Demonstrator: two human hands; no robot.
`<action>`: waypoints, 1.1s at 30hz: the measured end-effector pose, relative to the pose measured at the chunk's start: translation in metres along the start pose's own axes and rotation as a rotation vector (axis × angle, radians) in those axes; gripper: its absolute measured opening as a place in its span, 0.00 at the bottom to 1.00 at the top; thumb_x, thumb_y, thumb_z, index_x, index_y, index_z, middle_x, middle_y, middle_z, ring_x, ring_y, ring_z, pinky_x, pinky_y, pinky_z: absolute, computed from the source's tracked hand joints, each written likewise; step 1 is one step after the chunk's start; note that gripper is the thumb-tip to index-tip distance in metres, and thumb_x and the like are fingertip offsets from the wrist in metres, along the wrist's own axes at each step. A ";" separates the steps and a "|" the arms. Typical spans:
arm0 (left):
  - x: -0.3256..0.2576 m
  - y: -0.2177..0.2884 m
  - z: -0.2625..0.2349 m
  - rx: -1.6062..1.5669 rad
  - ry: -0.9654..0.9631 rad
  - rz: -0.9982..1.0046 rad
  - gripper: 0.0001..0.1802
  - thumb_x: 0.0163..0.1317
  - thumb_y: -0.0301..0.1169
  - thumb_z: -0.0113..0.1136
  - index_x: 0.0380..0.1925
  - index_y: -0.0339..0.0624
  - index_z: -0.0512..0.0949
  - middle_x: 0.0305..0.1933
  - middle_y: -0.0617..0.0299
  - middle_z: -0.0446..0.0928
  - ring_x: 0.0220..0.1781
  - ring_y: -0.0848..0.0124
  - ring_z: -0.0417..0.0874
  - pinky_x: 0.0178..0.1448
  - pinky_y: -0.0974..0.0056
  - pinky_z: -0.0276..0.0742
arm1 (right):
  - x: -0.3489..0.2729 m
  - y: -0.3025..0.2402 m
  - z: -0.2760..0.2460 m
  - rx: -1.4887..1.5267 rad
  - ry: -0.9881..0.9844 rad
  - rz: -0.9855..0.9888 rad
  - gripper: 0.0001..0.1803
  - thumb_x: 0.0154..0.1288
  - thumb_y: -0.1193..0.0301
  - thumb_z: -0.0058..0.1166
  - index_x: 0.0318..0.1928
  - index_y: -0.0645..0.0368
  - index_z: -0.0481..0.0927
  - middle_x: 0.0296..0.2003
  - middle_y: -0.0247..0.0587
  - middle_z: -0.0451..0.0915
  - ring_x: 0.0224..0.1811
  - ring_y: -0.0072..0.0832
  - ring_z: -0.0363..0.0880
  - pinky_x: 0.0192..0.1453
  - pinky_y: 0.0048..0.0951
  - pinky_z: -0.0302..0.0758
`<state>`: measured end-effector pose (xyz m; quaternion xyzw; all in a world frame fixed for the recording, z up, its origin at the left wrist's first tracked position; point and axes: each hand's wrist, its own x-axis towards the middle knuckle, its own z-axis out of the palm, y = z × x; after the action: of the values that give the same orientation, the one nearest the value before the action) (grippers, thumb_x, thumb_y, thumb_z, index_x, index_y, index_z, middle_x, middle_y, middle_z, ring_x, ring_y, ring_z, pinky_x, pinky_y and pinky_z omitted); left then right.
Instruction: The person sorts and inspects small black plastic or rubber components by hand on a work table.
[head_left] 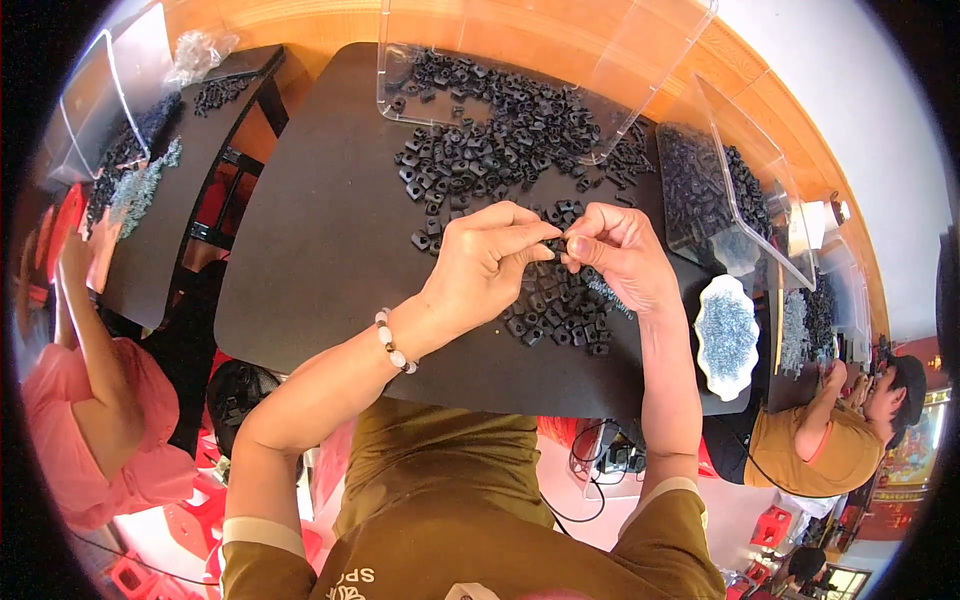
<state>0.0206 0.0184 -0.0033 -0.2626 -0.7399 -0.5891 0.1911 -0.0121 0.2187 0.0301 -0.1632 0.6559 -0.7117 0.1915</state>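
Note:
My left hand (492,252), with a beaded bracelet (386,340) at its wrist, meets my right hand (618,255) above the dark table. Thumb and finger of each are pinched on a small black plastic part (557,243) between them; its exact shape is mostly covered by my fingertips. Beyond my hands spreads a big heap of small black plastic parts (490,140). A smaller group of square black parts (565,305) lies below them, nearer to me. Beside that group, partly behind my right hand, is a little pile of silvery screw-like pieces (606,292).
A clear bin (400,118) lies tipped at the back, black parts spilling out. At right stand another clear bin (735,200) of black parts and a white scalloped dish (708,375) of silvery pieces. Co-workers sit left, in a pink shirt (110,430), and right, in a mustard shirt (810,445).

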 end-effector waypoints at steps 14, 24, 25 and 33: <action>-0.003 -0.010 0.006 0.093 0.052 0.093 0.20 0.49 0.06 0.57 0.41 0.34 0.83 0.40 0.54 0.79 0.37 0.64 0.85 0.42 0.66 0.84 | 0.007 0.006 0.008 -0.088 0.037 0.012 0.09 0.59 0.72 0.68 0.27 0.61 0.80 0.26 0.37 0.83 0.26 0.18 0.77 0.32 0.20 0.72; 0.000 0.003 0.001 -0.047 0.051 0.026 0.23 0.53 0.05 0.53 0.44 0.38 0.84 0.40 0.55 0.81 0.39 0.69 0.85 0.45 0.68 0.86 | 0.003 0.000 0.004 0.085 -0.042 0.047 0.13 0.61 0.68 0.67 0.40 0.62 0.81 0.34 0.33 0.83 0.32 0.18 0.78 0.39 0.20 0.76; 0.000 0.002 0.001 -0.047 0.052 0.027 0.23 0.53 0.05 0.53 0.44 0.38 0.84 0.40 0.55 0.81 0.39 0.69 0.85 0.45 0.68 0.86 | 0.002 0.001 0.004 0.084 -0.043 0.046 0.13 0.61 0.68 0.67 0.40 0.62 0.81 0.34 0.33 0.83 0.32 0.18 0.78 0.39 0.20 0.76; 0.001 -0.001 -0.002 -0.033 0.085 0.039 0.23 0.53 0.12 0.62 0.45 0.50 0.86 0.49 0.59 0.70 0.44 0.69 0.76 0.43 0.69 0.78 | 0.002 0.000 0.013 0.125 -0.118 0.073 0.25 0.61 0.58 0.66 0.49 0.66 0.82 0.42 0.38 0.83 0.40 0.22 0.81 0.47 0.23 0.79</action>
<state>0.0193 0.0168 -0.0029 -0.2548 -0.7161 -0.6081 0.2293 -0.0071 0.2063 0.0317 -0.1686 0.6031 -0.7331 0.2653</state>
